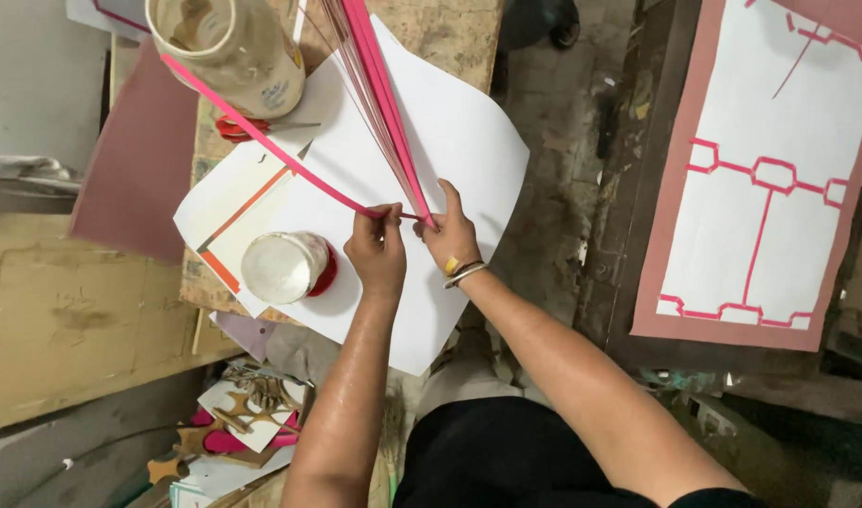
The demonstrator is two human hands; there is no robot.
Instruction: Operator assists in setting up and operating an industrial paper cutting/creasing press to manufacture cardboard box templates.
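Note:
My left hand (pixel 376 249) pinches the end of a single pink paper strip (pixel 262 141) that runs up and left past a jar. Right beside it, my right hand (pixel 450 235) grips the bottom ends of a bundle of pink paper strips (pixel 379 94) that fans upward out of view. Both hands hover over large white paper sheets (pixel 450 132) spread on a worn wooden table (pixel 450 28). The two hands nearly touch.
A white glue pot (pixel 282 267) with a red lid sits left of my left hand. A big cloudy jar (pixel 229 47) stands at the top left, red scissors (pixel 238 127) under it. A brown board with a pink-lined white panel (pixel 760 179) lies at right. Paper scraps (pixel 247 423) lie below.

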